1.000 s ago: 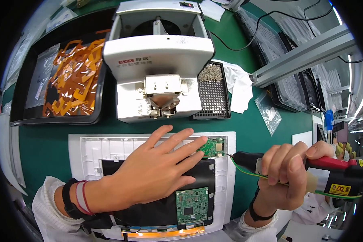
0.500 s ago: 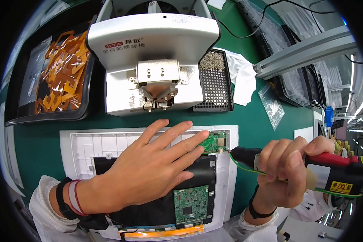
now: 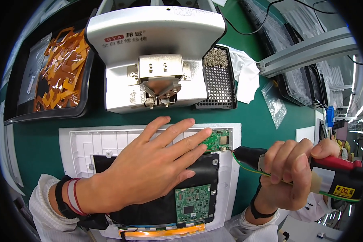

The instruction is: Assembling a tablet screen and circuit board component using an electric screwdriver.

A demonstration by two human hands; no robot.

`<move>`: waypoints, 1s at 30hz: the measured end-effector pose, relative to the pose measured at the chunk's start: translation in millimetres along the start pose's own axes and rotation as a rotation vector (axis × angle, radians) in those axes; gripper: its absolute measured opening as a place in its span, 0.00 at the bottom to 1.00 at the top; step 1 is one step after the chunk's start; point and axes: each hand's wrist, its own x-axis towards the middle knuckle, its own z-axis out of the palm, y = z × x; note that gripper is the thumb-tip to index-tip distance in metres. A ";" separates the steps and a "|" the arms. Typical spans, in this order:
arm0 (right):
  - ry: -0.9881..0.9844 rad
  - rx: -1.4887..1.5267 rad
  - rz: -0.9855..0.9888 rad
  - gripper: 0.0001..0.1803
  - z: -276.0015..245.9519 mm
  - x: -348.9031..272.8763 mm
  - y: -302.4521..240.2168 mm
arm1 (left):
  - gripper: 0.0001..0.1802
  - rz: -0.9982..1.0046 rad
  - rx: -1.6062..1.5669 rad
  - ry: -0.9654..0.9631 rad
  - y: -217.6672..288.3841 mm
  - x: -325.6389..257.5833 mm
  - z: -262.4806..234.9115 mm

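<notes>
My left hand [image 3: 149, 169] lies flat, fingers spread, on a white panel housing [image 3: 88, 143] with a black sheet over its middle. Its fingertips press a small green circuit board [image 3: 218, 141] at the housing's upper right. My right hand [image 3: 288, 173] grips a red and black electric screwdriver [image 3: 334, 177], held sideways with its tip at the right edge of that small board. A yellow-green wire runs along the screwdriver. A larger green circuit board [image 3: 192, 203] sits lower on the black sheet.
A white automatic screw feeder [image 3: 157, 56] stands behind the housing, with a black perforated screw tray [image 3: 218, 86] on its right. A black tray of orange flex strips [image 3: 56, 76] is at the left. White cloth [image 3: 246, 74] and a plastic bag [image 3: 274, 107] lie on the green mat.
The view has shifted so the screw feeder looks closer and lower. My left hand stays flat on the housing, and my right hand keeps the screwdriver at the small board.
</notes>
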 end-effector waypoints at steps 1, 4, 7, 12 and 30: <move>0.001 0.000 0.001 0.22 0.0 0.0 -0.9 | 0.28 0.000 0.000 -0.001 0.0 0.0 0.1; -0.008 -0.017 0.022 0.22 -0.6 0.3 -1.9 | 0.28 -0.004 0.000 0.003 0.1 -0.8 0.1; -0.013 -0.019 0.017 0.22 -2.0 2.0 1.3 | 0.28 -0.001 -0.004 0.009 0.2 -0.7 0.1; -0.134 -0.027 -0.093 0.13 -3.5 4.5 5.2 | 0.28 0.000 -0.007 0.012 0.1 -0.1 0.3; -0.190 -0.036 -0.098 0.13 -8.3 5.1 5.4 | 0.28 -0.004 -0.011 0.012 0.1 -0.4 1.0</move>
